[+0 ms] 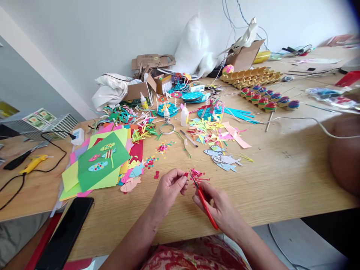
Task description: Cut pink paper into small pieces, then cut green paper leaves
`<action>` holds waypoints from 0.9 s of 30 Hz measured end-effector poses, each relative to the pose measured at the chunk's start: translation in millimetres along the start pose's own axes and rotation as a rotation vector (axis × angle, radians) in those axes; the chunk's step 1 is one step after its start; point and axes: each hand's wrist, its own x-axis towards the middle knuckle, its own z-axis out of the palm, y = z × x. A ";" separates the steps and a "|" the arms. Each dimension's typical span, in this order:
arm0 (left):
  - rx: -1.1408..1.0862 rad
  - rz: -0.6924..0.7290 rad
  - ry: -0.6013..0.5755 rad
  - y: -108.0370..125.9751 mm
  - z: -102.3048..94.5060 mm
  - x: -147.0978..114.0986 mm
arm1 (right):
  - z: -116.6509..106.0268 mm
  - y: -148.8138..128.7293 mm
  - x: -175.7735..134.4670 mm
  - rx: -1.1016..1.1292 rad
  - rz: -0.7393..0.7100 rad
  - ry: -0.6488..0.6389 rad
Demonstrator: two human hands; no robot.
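Between thumb and fingers, my left hand (170,187) pinches a small piece of red paper (186,174). My right hand (218,204) is closed around red-handled scissors (206,207), their blades pointing up and left toward that piece. Just beyond the blades lies a pile of red and pink paper scraps (197,174). Two small red bits (156,174) rest left of my left hand. Farther left, paper fish (137,171) overlap beside a stack of coloured sheets. On the green sheet (84,165) at its top lie several decorated paper fish (98,166).
Grey paper fish (225,161) and yellow paper scraps (209,125) lie ahead on the right. Glue bottles (184,116), a tape roll (167,129) and a pen (189,138) stand or lie beyond. A black phone (66,228) is at front left. Another person's arm (344,157) is at far right.
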 end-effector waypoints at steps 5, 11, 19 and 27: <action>0.038 0.005 -0.030 0.9 3.3 1.7 | -0.5 0.3 1.5 -0.037 -0.011 0.024; 0.056 -0.009 -0.076 0.0 6.7 3.0 | -0.3 0.5 2.1 -0.061 -0.007 0.051; 0.078 -0.012 -0.102 1.2 8.3 3.0 | -0.1 5.1 0.7 -0.076 -0.008 0.063; 0.101 -0.028 -0.105 0.7 3.9 2.1 | -1.3 4.8 -1.3 -0.076 -0.021 0.078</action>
